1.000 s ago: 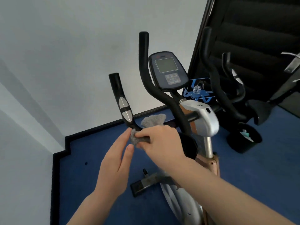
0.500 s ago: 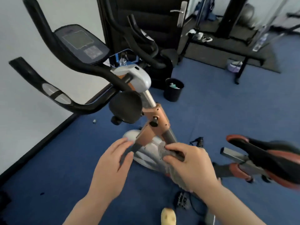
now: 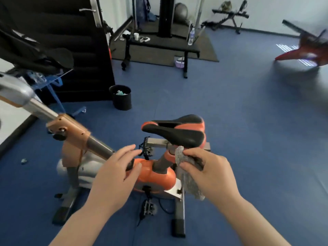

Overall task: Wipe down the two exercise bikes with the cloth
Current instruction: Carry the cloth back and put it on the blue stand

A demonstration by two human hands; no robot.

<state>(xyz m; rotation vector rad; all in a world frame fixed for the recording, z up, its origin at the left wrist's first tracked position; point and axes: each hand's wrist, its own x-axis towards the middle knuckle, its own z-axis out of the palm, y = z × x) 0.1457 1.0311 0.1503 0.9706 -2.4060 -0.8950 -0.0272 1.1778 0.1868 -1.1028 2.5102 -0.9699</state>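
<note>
We look down on the orange exercise bike, which stands on the blue floor. Half a second ago our view took in the handlebars and the console; now these have slid off to the upper left, and the black and orange saddle, then at the right edge, sits in the middle of the view. The bike's rear foot and a pedal have also come into view below.

Our right hand pinches the grey cloth between thumb and fingers, as before, but it has moved from the sloping frame tube to just beside the seat post, under the back of the saddle. The cloth hangs down from the grip; we cannot tell whether it touches the post.

Our left hand is spread and holds nothing, with its fingers in front of the orange housing near the lower end of the tube; contact is unclear.

The black bin stands further back by the dark door, and a second bike, blurred, now shows at the upper right.
</note>
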